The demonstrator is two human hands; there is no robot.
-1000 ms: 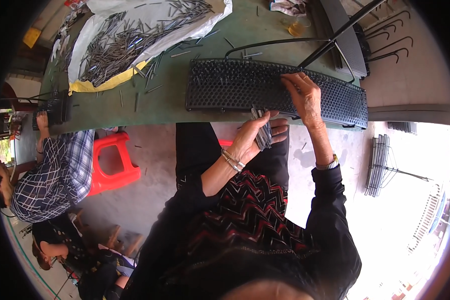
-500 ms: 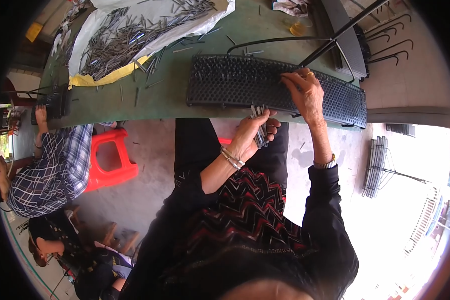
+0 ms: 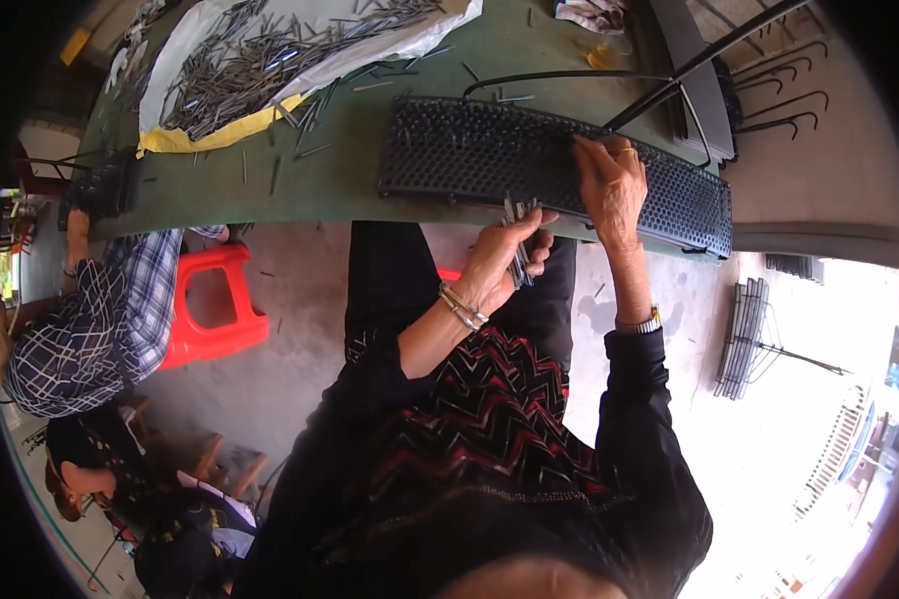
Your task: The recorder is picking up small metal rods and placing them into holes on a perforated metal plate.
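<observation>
My left hand (image 3: 494,258) is closed around a bundle of thin grey metal pins (image 3: 516,213), just in front of the table edge. Its thumb lies near the top of the bundle. A long black perforated metal plate (image 3: 459,165) with rows of round holes lies along that edge. Over the middle of the plate, my right hand (image 3: 616,195) pinches thumb and forefinger together at the holes; whatever is between the fingertips is too small to make out. Small upright tips show among the holes on the plate's left part.
A black rod frame (image 3: 659,95) rises from the plate toward the upper right. Loose pins (image 3: 260,75) fill an open white sack (image 3: 425,38) on the green table (image 3: 210,195). A red stool (image 3: 220,339) and a co-worker in a checked shirt (image 3: 70,349) are at left.
My right hand has shifted slightly right along the plate, still pinching. The left hand keeps its bundle almost in place. The whole view has tilted a little.
</observation>
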